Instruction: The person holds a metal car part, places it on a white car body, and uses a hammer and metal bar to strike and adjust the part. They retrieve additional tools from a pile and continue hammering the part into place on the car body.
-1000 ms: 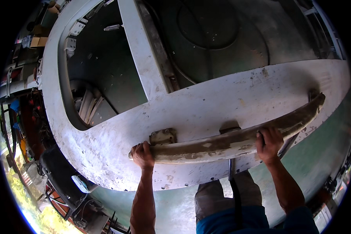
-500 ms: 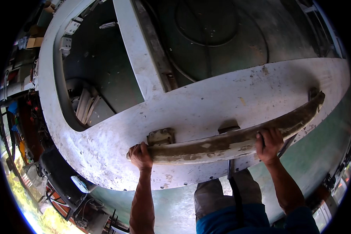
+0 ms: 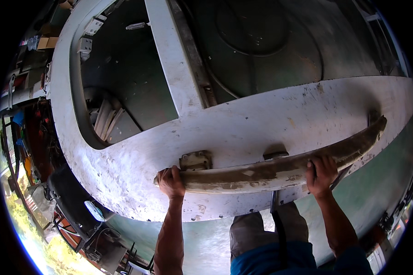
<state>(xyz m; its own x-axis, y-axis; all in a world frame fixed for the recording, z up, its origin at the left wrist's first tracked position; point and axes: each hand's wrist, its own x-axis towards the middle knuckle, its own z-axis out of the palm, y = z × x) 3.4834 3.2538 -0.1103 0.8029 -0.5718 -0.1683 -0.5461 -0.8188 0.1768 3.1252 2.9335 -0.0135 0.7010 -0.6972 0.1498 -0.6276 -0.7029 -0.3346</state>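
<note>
Head view, left hand [image 3: 170, 181], right hand [image 3: 322, 168], bar [image 3: 270, 170] ends covered

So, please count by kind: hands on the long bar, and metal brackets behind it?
Hands gripping the long worn bar: 2, the left hand and the right hand
Metal brackets: 2, a pale bracket and a dark bracket
Total: 4

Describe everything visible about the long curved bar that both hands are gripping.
The long curved bar is a worn, tan-grey strip, wood or weathered metal by its look, blotched with pale patches. It lies along the edge of the white scuffed panel, bowing upward toward its right end. Two small brackets sit just above it on the panel. The left hand wraps its left end; the right hand grips it right of the middle, fingers over the top. Its far right tip is darker.
</note>
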